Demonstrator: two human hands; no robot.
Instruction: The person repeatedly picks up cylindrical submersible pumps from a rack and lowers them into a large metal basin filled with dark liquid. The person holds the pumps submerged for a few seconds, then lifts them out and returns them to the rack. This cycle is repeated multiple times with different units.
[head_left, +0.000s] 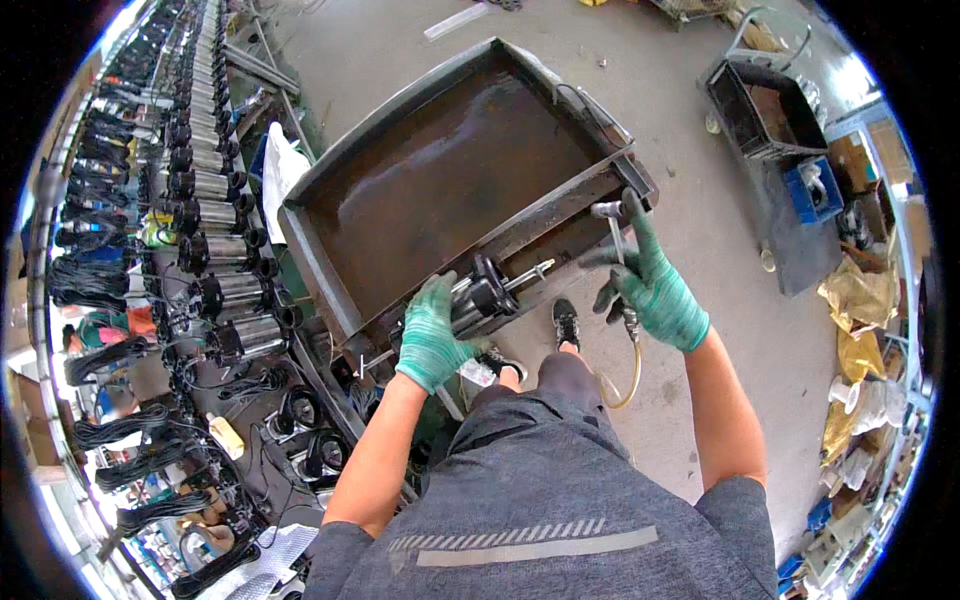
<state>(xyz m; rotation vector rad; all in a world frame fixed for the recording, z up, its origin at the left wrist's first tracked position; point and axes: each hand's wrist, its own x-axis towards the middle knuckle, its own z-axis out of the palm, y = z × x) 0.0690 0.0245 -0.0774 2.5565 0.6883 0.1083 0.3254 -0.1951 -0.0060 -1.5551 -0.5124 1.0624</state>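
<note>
My left hand (435,335), in a green knitted glove, is closed around the body of a black and silver cylindrical motor (482,300). The motor lies tilted at the near edge of a brown-stained metal tray, and its thin shaft (530,274) points toward my right. My right hand (660,295), in a green glove with dark fingertips, holds a slim metal air gun (618,240). The index finger stretches up along the gun's head, while the other fingers bend around its stem. A yellowish hose (636,375) hangs from its lower end. The gun and the shaft are apart.
The metal tray (330,265) with raised rims stands before me. Along my left, a long bench carries rows of silver motors (215,215) and coiled black cables (120,425). A trolley (790,245) with a black bin (765,110) and a blue crate (815,190) stands at right.
</note>
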